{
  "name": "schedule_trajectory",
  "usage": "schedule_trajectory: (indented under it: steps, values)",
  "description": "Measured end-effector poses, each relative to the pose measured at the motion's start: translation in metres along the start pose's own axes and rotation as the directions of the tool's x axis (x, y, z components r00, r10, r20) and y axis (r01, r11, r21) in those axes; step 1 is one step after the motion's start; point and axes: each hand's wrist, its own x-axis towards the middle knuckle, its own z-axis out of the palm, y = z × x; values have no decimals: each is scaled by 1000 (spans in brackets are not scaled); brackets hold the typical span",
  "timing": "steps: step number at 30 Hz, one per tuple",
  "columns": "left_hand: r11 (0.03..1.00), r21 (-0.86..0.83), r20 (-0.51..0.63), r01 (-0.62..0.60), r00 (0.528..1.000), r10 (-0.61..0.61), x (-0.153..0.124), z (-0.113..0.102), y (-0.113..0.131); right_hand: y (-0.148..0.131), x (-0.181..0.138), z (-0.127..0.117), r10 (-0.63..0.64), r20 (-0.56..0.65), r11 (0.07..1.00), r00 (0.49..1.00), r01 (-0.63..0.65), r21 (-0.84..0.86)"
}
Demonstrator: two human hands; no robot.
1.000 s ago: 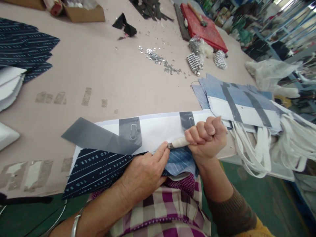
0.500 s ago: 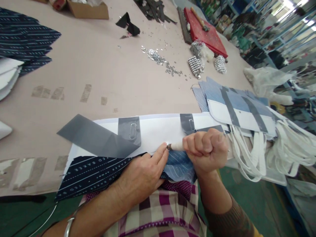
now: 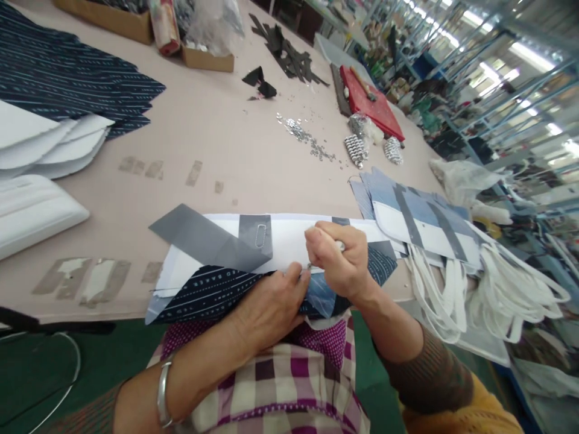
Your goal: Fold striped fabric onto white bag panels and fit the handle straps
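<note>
At the table's front edge lies a bag panel with a white backing [image 3: 289, 232] and dark navy printed fabric [image 3: 217, 289]. Grey strips [image 3: 212, 241] cross the backing, one bearing a stitched slot [image 3: 261, 235]. My left hand [image 3: 271, 307] grips the panel's near edge, its thumb underneath and out of sight. Closed in a fist, my right hand [image 3: 337, 256] holds an awl [image 3: 340, 245] with a pale handle, mostly hidden by the fingers. Its metal end meets the panel just beside my left fingertips. A blue fabric fold [image 3: 321, 295] hangs below.
To the right are stacked blue-and-white panels [image 3: 416, 211] with white cord handles [image 3: 443, 295]. Small metal pieces [image 3: 307, 135] lie scattered behind, near a hammer [image 3: 363, 83] on a red pad [image 3: 380, 111]. Navy fabric [image 3: 81, 78] and white pieces [image 3: 45, 144] lie left.
My right fist has turned from lying sideways to more upright over the panel, the awl tilting with it. My left hand keeps its hold. The whole view has shifted and tilted upward.
</note>
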Motion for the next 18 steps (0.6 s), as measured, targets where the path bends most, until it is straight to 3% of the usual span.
schedule_trajectory:
  steps: [8,12,15,18]
  values:
    - [996,-18,-162,-90,983,86,-4,18,-2,-4,2,23,-82,174,982,981,110,-156]
    - [996,-37,-164,-81,984,74,-6,20,-1,-3,-1,25,-150,239,964,959,195,-180]
    - [995,-79,-128,-55,991,45,-5,12,0,3,-4,21,-169,214,962,962,209,-176]
    - [997,-82,-78,-12,997,6,-4,3,0,11,-4,8,-55,75,997,996,59,-51]
